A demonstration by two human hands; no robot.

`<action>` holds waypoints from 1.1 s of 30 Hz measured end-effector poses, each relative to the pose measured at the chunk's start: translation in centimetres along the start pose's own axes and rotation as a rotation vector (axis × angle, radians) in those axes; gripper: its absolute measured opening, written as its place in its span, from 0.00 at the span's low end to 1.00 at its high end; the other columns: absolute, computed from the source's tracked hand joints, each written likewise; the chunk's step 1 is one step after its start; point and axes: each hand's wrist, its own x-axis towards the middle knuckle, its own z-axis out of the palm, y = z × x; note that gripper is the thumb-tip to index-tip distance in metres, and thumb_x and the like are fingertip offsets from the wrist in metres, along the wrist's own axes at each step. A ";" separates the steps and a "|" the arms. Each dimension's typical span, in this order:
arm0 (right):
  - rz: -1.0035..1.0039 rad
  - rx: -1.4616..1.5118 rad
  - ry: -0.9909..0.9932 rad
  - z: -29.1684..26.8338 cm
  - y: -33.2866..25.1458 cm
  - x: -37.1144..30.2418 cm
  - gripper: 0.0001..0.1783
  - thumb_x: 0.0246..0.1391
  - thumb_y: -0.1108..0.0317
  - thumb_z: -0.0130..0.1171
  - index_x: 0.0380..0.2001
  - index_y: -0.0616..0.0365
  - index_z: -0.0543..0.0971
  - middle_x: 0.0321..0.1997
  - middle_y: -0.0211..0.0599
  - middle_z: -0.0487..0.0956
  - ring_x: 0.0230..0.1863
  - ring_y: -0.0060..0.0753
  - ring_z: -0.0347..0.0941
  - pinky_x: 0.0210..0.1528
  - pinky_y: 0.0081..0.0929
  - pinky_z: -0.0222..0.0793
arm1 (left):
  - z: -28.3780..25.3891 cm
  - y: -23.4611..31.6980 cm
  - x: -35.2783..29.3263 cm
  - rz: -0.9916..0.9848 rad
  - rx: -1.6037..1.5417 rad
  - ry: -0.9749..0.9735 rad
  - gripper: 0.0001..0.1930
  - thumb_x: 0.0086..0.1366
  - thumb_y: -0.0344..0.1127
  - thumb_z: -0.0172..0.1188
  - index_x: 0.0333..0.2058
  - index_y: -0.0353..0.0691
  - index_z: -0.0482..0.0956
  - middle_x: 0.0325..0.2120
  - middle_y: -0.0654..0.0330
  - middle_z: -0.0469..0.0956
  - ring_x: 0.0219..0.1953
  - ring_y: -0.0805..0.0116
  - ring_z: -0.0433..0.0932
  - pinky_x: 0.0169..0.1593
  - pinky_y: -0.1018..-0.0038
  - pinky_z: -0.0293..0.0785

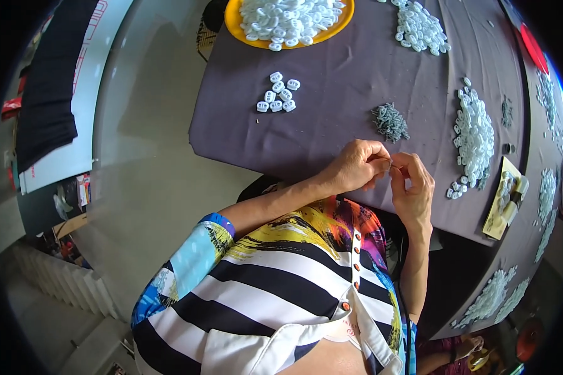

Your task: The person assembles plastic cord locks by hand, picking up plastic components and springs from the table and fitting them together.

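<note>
My left hand (359,166) and my right hand (414,185) meet at the table's near edge, fingertips pinched together. Between them is something tiny and pale, too small to name. Just beyond my hands lies a heap of small thin grey pieces (391,122). To the left, several white oval pieces with two holes (276,94) sit in a loose group. On the right is a longer pile of similar white pieces (474,134), with a few strays at its near end.
A yellow tray (233,25) heaped with white pieces stands at the far edge of the grey-clothed table (231,119). Another white pile (419,28) lies far right. A yellow card (495,215) rests at the right. Another person's hand (470,345) shows at lower right.
</note>
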 end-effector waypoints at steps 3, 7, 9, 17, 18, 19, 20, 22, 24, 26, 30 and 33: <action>0.075 0.083 -0.002 0.3 -0.1 0.0 0.10 0.43 0.86 0.50 0.31 0.63 0.72 0.25 0.33 0.74 0.26 0.20 0.72 0.28 0.17 0.67 | -0.4 0.3 0.1 -0.005 -0.001 -0.007 0.05 0.57 0.27 0.51 0.25 0.33 0.73 0.15 0.62 0.72 0.12 0.79 0.67 0.15 0.81 0.63; 0.170 0.231 -0.016 0.8 0.9 -0.6 0.11 0.44 0.87 0.49 0.32 0.63 0.71 0.27 0.30 0.74 0.27 0.19 0.72 0.29 0.15 0.67 | -1.0 0.6 0.2 -0.068 0.034 -0.088 0.05 0.58 0.30 0.52 0.27 0.35 0.72 0.16 0.64 0.71 0.13 0.81 0.65 0.16 0.83 0.62; 0.200 0.383 -0.009 0.9 1.1 -0.6 0.12 0.45 0.88 0.47 0.33 0.63 0.71 0.27 0.30 0.73 0.27 0.19 0.72 0.29 0.14 0.67 | -1.1 0.7 0.2 -0.067 0.052 -0.105 0.05 0.58 0.30 0.51 0.27 0.35 0.72 0.16 0.64 0.71 0.12 0.81 0.65 0.15 0.83 0.61; 0.137 0.251 -0.041 1.3 0.8 -0.5 0.12 0.42 0.88 0.48 0.31 0.63 0.71 0.27 0.31 0.74 0.25 0.18 0.70 0.27 0.15 0.65 | -1.1 0.2 0.0 -0.089 0.027 -0.075 0.05 0.57 0.30 0.51 0.27 0.35 0.72 0.15 0.66 0.70 0.12 0.81 0.64 0.15 0.83 0.60; 0.135 0.270 -0.006 1.4 0.9 -0.7 0.12 0.40 0.87 0.49 0.30 0.63 0.72 0.25 0.33 0.74 0.21 0.18 0.69 0.24 0.15 0.63 | -1.1 0.2 -0.1 -0.088 0.028 -0.076 0.05 0.57 0.30 0.51 0.27 0.35 0.72 0.15 0.66 0.70 0.12 0.81 0.64 0.15 0.83 0.60; 0.134 0.270 -0.005 1.4 0.9 -0.8 0.12 0.40 0.87 0.49 0.30 0.63 0.72 0.25 0.33 0.74 0.21 0.18 0.69 0.24 0.15 0.63 | -1.0 0.1 -0.2 -0.053 0.052 -0.076 0.05 0.57 0.30 0.51 0.28 0.35 0.72 0.15 0.66 0.70 0.12 0.81 0.64 0.15 0.83 0.60; 0.150 0.279 0.013 1.4 1.0 -0.9 0.12 0.39 0.88 0.49 0.30 0.63 0.72 0.25 0.33 0.74 0.22 0.19 0.69 0.25 0.15 0.64 | -0.9 0.1 -0.3 -0.018 0.075 -0.076 0.05 0.57 0.30 0.51 0.28 0.34 0.72 0.15 0.66 0.70 0.12 0.81 0.64 0.15 0.83 0.60; 0.171 0.286 0.043 1.4 1.2 -1.0 0.12 0.39 0.88 0.48 0.30 0.63 0.72 0.25 0.34 0.73 0.22 0.20 0.70 0.26 0.16 0.65 | -0.7 0.5 -0.4 -0.035 0.081 -0.079 0.05 0.58 0.30 0.51 0.28 0.34 0.72 0.15 0.66 0.70 0.12 0.81 0.64 0.15 0.83 0.60; 0.143 0.274 0.029 1.2 1.5 -1.3 0.11 0.40 0.87 0.49 0.30 0.64 0.72 0.26 0.35 0.73 0.24 0.22 0.70 0.26 0.16 0.65 | -0.6 0.3 -0.3 -0.057 0.085 -0.102 0.05 0.58 0.30 0.51 0.28 0.35 0.72 0.15 0.66 0.69 0.12 0.81 0.65 0.15 0.83 0.61; 0.147 0.261 0.027 1.4 1.3 -1.0 0.10 0.43 0.86 0.49 0.30 0.64 0.72 0.27 0.33 0.73 0.27 0.20 0.71 0.29 0.16 0.66 | -0.8 -0.5 0.0 -0.055 -0.053 -0.108 0.05 0.59 0.29 0.49 0.29 0.35 0.72 0.15 0.66 0.69 0.12 0.81 0.65 0.15 0.83 0.61; 0.100 0.304 0.018 1.0 1.4 -0.7 0.07 0.48 0.84 0.49 0.31 0.66 0.71 0.29 0.33 0.73 0.31 0.20 0.71 0.34 0.17 0.68 | -0.9 0.0 -0.3 -0.072 -0.062 -0.032 0.06 0.62 0.32 0.50 0.31 0.35 0.71 0.15 0.64 0.70 0.13 0.80 0.67 0.15 0.84 0.62; 0.201 0.403 0.042 1.0 1.3 -0.8 0.08 0.48 0.84 0.49 0.33 0.66 0.71 0.30 0.34 0.74 0.33 0.21 0.72 0.35 0.17 0.69 | -1.1 0.3 -0.2 -0.072 -0.090 -0.069 0.06 0.61 0.33 0.51 0.31 0.36 0.71 0.15 0.65 0.70 0.13 0.79 0.67 0.15 0.84 0.62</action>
